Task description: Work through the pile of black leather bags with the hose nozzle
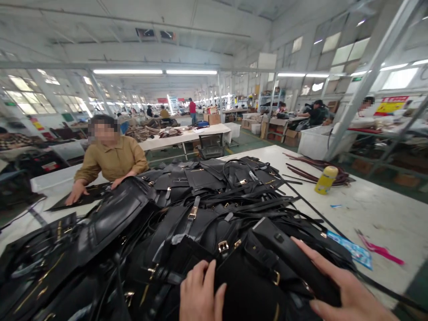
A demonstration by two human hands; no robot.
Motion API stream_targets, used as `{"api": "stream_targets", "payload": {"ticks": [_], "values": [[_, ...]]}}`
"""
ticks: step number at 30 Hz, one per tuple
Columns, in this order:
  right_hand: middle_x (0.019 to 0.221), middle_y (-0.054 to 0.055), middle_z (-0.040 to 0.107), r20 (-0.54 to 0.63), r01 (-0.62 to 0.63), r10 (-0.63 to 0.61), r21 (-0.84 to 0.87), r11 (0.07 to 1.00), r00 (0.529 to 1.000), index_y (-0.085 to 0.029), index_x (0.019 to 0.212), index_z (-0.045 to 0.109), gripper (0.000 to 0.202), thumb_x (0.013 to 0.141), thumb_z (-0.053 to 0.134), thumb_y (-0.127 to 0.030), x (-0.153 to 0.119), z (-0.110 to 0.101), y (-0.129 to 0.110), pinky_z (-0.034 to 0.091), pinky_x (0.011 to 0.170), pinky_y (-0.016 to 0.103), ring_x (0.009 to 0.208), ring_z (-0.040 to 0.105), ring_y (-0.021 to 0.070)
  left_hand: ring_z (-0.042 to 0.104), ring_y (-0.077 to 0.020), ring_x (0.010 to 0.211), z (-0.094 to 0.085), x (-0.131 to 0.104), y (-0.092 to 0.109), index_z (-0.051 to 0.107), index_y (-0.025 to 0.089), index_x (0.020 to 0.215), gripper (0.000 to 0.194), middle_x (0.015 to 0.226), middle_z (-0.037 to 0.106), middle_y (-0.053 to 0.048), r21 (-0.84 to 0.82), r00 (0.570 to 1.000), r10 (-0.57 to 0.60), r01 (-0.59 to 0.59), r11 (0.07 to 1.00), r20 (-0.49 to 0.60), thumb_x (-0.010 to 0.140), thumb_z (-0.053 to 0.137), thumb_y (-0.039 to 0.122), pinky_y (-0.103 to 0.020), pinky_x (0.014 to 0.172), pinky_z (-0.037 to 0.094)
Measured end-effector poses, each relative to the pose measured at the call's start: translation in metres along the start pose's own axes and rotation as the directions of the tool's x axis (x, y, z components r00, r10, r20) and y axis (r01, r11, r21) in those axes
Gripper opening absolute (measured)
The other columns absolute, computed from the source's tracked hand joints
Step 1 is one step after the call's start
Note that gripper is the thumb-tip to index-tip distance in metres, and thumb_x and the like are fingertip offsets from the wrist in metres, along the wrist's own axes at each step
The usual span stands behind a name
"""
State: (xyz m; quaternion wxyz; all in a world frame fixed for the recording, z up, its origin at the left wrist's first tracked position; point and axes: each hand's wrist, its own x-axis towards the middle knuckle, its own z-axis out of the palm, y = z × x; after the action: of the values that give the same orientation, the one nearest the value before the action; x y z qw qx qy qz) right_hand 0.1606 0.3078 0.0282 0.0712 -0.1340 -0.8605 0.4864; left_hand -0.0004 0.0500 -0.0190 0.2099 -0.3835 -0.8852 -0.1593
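Observation:
A black leather bag (247, 278) with gold buckles lies in front of me, on top of a large heap of similar black bags. My right hand (347, 281) grips the bag's thick, padded-looking side, with fingers on the far face and thumb on the near one. At the bag's left edge is my left hand (202, 292), its fingers and thumb on either side of the black material. The lower parts of both hands run out of the frame. Close to my left hand, a gold buckle (223, 246) shows on a strap.
Across the white table (377, 200), a person in a tan shirt (113, 156) has both hands on black pieces. To the right lie brown straps (334, 176), a yellow bottle (326, 180), a blue packet (351, 249) and pink-handled scissors (384, 254).

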Motion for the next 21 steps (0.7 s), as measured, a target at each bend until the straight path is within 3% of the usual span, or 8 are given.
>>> {"api": "stream_targets", "payload": {"ticks": [3,5,8,11,13,17,19,21], "values": [[0.138,-0.007,0.036,-0.029,-0.028,0.031,0.093,0.995,0.999,-0.029,0.137,0.022,0.085,0.063,0.06,-0.015,-0.005,-0.008,0.014,0.027,0.106,0.033,0.128,0.028,0.0266,0.053,-0.0263,0.094,0.018,0.044,0.046,0.054,0.018,0.113,0.043,0.104,0.059,-0.012,0.0,0.989,-0.065,0.065,0.998,0.136,0.07,0.055,0.023,-0.04,0.079,0.042],[0.139,-0.006,0.035,-0.029,-0.046,0.051,0.16,0.986,0.998,-0.027,0.137,0.023,0.083,0.063,0.058,-0.014,-0.009,-0.012,0.022,0.029,0.105,0.033,0.129,0.027,0.0267,0.053,-0.0264,0.093,0.027,0.069,0.06,0.061,0.016,0.1,0.034,0.098,0.06,-0.012,-0.119,0.956,-0.172,0.205,0.971,0.239,0.066,0.054,0.016,-0.039,0.078,0.04],[0.136,-0.003,0.041,0.005,-0.051,0.052,0.23,0.972,0.999,-0.026,0.137,0.024,0.082,0.062,0.054,-0.009,-0.01,-0.015,0.029,0.027,0.105,0.035,0.127,0.03,0.0261,0.056,-0.0218,0.074,0.039,0.094,0.059,0.064,0.016,0.065,0.014,0.07,0.062,-0.005,-0.351,0.89,-0.207,0.361,0.864,0.406,0.064,0.05,0.015,-0.033,0.069,0.04],[0.13,-0.001,0.049,0.059,-0.021,0.003,0.303,0.953,0.998,-0.026,0.134,0.032,0.08,0.06,0.057,-0.008,-0.004,-0.012,0.032,0.03,0.103,0.035,0.122,0.039,0.0266,0.056,-0.0182,0.063,0.046,0.104,0.043,0.063,0.016,0.058,0.018,0.059,0.062,-0.002,-0.452,0.867,-0.141,0.38,0.807,0.477,0.066,0.047,0.018,-0.029,0.063,0.04],[0.126,0.002,0.053,0.094,0.017,-0.054,0.353,0.936,0.994,-0.024,0.131,0.037,0.077,0.06,0.063,-0.015,0.005,-0.009,0.031,0.033,0.101,0.033,0.118,0.044,0.0271,0.056,-0.0174,0.061,0.05,0.103,0.033,0.065,0.015,0.061,0.019,0.06,0.064,-0.002,-0.554,0.841,-0.128,0.453,0.699,0.526,0.067,0.048,0.02,-0.028,0.061,0.041],[0.116,0.005,0.061,0.183,0.01,-0.088,0.393,0.919,0.979,-0.02,0.128,0.043,0.071,0.061,0.067,-0.026,0.024,-0.001,0.024,0.031,0.1,0.034,0.114,0.048,0.0273,0.054,-0.0151,0.056,0.061,0.096,0.027,0.065,0.013,0.061,0.016,0.053,0.061,-0.001,-0.695,0.761,-0.164,0.642,0.324,0.627,0.062,0.059,0.028,-0.026,0.057,0.039],[0.115,0.004,0.061,0.17,0.036,-0.124,0.445,0.895,0.978,-0.02,0.127,0.044,0.072,0.059,0.066,-0.02,0.034,0.001,0.017,0.032,0.1,0.031,0.112,0.049,0.0253,0.052,-0.0134,0.051,0.064,0.094,0.032,0.065,0.013,0.06,0.019,0.05,0.06,-0.001,-0.719,0.743,-0.193,0.67,0.185,0.641,0.058,0.064,0.032,-0.026,0.056,0.039],[0.104,0.0,0.065,0.154,0.062,-0.162,0.509,0.859,0.975,-0.021,0.13,0.039,0.079,0.055,0.06,-0.007,0.043,0.002,0.008,0.041,0.09,0.026,0.099,0.057,0.0209,0.052,-0.0129,0.05,0.058,0.097,0.038,0.065,0.013,0.058,0.021,0.051,0.06,-0.001,-0.731,0.737,-0.211,0.672,0.119,0.643,0.056,0.068,0.033,-0.026,0.056,0.04]]}}
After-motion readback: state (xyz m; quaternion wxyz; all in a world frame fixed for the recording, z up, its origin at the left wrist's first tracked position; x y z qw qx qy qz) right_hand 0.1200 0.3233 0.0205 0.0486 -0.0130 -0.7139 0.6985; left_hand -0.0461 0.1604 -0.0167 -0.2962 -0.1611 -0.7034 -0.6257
